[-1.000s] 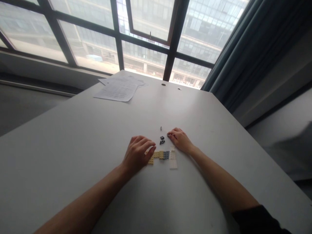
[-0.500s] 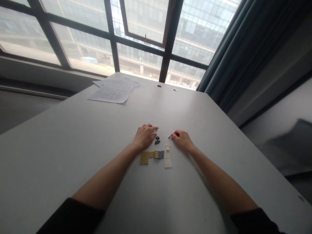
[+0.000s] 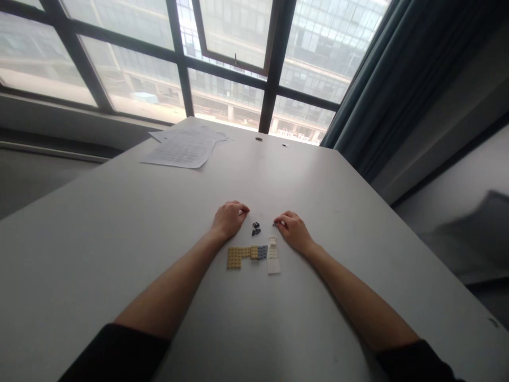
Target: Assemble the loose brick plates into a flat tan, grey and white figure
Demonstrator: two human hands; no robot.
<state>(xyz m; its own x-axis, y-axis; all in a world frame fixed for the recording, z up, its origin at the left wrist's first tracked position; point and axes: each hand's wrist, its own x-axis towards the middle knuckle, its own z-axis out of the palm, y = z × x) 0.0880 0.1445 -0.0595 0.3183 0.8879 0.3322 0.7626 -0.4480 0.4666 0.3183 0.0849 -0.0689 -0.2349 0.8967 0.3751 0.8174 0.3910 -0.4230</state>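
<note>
My left hand (image 3: 229,218) rests on the table with thumb and forefinger pinched together; whatever is between them is too small to make out. Opposite it, my right hand (image 3: 293,229) pinches a small grey brick piece (image 3: 274,225) at its fingertips. Between the hands lie several small black brick pieces (image 3: 256,229). Nearer to me, tan studded plates (image 3: 234,257) line up with a blue-grey studded plate (image 3: 262,252). Just right of that stands a strip of white pieces (image 3: 273,260), studded at the far end and smooth at the near end.
The white table (image 3: 119,239) reaches to the window. Printed paper sheets (image 3: 183,148) lie at its far left. Two round holes (image 3: 259,139) sit near the back edge. A dark blue curtain (image 3: 369,90) hangs at the right.
My left hand has drawn back to the left, its thumb and forefinger closing from apart into a pinch. My right hand has shifted slightly left, still pinching the grey piece.
</note>
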